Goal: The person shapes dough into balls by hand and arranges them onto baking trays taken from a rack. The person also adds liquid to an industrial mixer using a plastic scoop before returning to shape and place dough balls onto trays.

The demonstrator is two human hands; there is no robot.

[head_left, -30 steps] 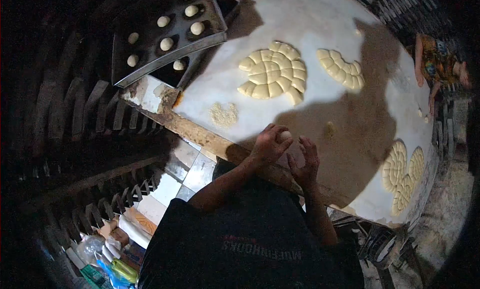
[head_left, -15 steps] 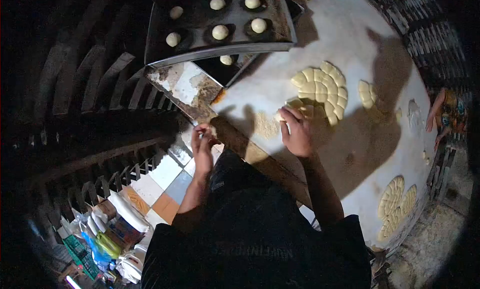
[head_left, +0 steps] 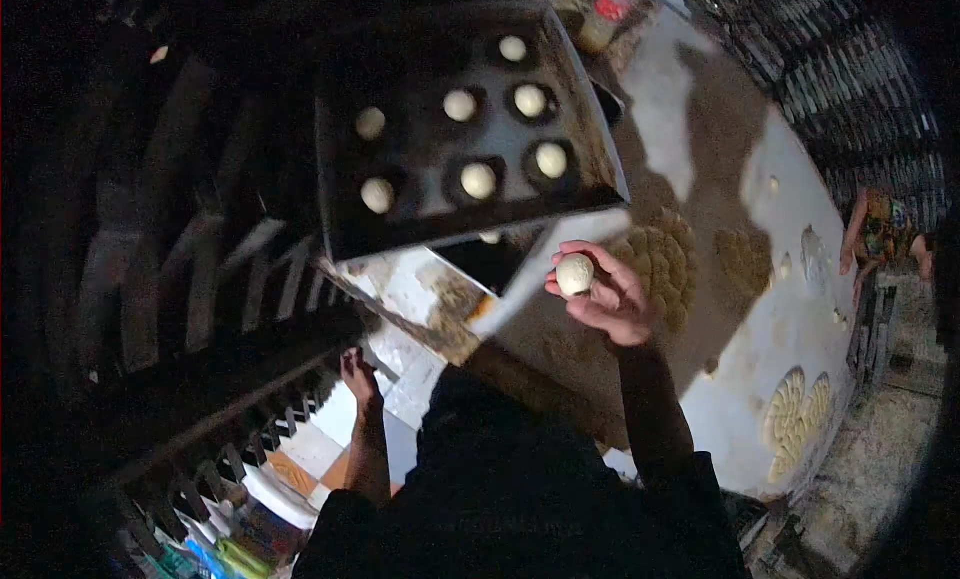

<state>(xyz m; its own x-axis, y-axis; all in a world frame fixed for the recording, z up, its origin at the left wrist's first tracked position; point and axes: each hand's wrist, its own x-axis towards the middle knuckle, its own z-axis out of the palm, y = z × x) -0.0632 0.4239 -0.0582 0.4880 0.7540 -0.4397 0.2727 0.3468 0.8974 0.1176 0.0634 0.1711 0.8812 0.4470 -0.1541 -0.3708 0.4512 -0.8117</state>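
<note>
My right hand [head_left: 612,299] is raised over the near edge of the work table [head_left: 720,399], palm turned up. A round dough ball [head_left: 575,275] rests in its curved fingers. The black baking tray [head_left: 420,144] lies just beyond, holding several dough balls set apart in rows. Off to the left, my left hand [head_left: 360,376] hangs low over the floor; its fingers are loosely bent and apart, with nothing visible in them. In shadow behind my right hand is a round of cut dough pieces [head_left: 665,264].
Under the tray sits a second dark tray [head_left: 490,264]. More cut dough [head_left: 745,261] lies farther right, and another patch [head_left: 795,419] near the table's right side. Another person's arm [head_left: 853,234] reaches the far edge. Slatted crates [head_left: 840,89] stand beyond.
My right hand has risen from the table and turned palm up with the dough ball. My left hand has moved left and its fingers have loosened. The view has shifted toward the tray.
</note>
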